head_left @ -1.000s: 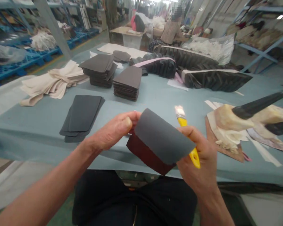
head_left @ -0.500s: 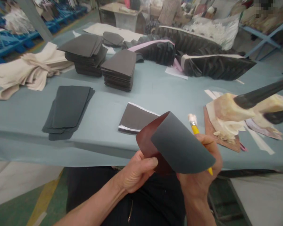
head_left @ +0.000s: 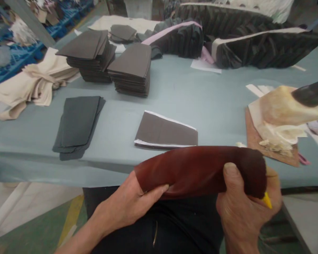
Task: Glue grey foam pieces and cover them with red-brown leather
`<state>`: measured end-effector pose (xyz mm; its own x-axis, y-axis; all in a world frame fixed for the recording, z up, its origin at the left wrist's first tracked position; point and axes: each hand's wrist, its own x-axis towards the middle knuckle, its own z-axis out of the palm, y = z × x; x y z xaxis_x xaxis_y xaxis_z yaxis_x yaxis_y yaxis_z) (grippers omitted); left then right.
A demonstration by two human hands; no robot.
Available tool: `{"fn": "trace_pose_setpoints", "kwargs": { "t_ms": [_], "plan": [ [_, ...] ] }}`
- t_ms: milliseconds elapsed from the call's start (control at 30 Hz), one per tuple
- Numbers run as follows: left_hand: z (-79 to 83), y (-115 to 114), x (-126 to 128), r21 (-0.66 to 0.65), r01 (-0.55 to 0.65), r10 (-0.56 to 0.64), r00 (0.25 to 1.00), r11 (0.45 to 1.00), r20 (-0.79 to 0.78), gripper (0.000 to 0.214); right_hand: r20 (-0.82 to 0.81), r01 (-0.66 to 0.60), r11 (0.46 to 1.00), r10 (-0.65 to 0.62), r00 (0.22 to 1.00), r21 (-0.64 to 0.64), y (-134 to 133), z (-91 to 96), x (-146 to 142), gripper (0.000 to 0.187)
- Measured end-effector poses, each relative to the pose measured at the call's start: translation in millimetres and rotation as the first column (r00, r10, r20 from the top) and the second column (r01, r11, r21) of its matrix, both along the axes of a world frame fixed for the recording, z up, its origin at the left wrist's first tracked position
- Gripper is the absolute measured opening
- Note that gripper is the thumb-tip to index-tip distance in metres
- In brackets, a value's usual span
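Note:
A dark red leather piece (head_left: 198, 169) is rolled into a tube across my lap, just below the table's front edge. My left hand (head_left: 129, 201) grips its left end with fingers closed under it. My right hand (head_left: 243, 208) is wrapped round its right end, thumb on top, and also holds a yellow-handled brush (head_left: 267, 201); only the handle tip shows, and a bit of bristle (head_left: 240, 144) peeks above the roll. A grey piece with white edges (head_left: 166, 132) lies flat on the table just beyond the roll.
On the blue-grey table (head_left: 214, 102): flat dark grey pieces (head_left: 78, 127) at left, two stacks of grey pieces (head_left: 113, 60) behind, cream fabric (head_left: 34, 83) far left, black pleated bundles (head_left: 243, 46) at back, a glue-crusted pot with black handle (head_left: 286, 109) at right.
The curled piece has been turned and rolled up, so its red side now faces out and the grey side is hidden. Both hands have dropped toward my lap; the view has tilted down.

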<state>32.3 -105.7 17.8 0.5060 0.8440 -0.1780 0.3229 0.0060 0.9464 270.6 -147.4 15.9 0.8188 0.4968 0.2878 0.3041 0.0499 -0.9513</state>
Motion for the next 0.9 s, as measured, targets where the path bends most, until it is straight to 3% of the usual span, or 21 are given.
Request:
{"fn": "trace_pose_setpoints", "kwargs": {
  "t_ms": [100,200,333,433,667,900],
  "plan": [
    [6.6,8.2,-10.6,-0.035,0.0,0.0,1.0,0.999,-0.019,0.044,0.052,0.025,0.995,-0.021,0.998,-0.092,-12.0,-9.0,5.1,0.045],
    [17.3,27.9,-13.8,-0.032,-0.015,0.015,1.0,0.999,0.009,0.034,0.209,0.034,0.986,0.001,0.978,-0.163,-12.8,-12.5,9.3,0.046],
    [36.4,66.8,-14.3,0.061,-0.051,0.051,0.999,0.997,-0.004,0.028,0.44,-0.028,0.979,0.117,0.89,-0.204,8.5,-7.6,10.4,0.039],
    [44.0,97.0,-14.1,0.101,-0.048,0.046,0.999,0.994,0.02,0.028,0.5,-0.054,0.983,0.136,0.855,-0.174,32.5,-3.6,8.7,0.035],
    [33.2,149.7,-16.9,0.036,0.065,-0.068,0.996,0.997,0.064,0.028,0.504,-0.061,0.982,0.145,0.852,-0.178,73.6,-1.7,13.8,0.039],
    [19.2,165.2,-20.0,0.07,0.123,-0.125,0.992,0.99,0.022,0.028,0.542,0.011,0.959,0.151,0.827,-0.283,82.6,-9.6,26.3,0.043]
  ]
}}
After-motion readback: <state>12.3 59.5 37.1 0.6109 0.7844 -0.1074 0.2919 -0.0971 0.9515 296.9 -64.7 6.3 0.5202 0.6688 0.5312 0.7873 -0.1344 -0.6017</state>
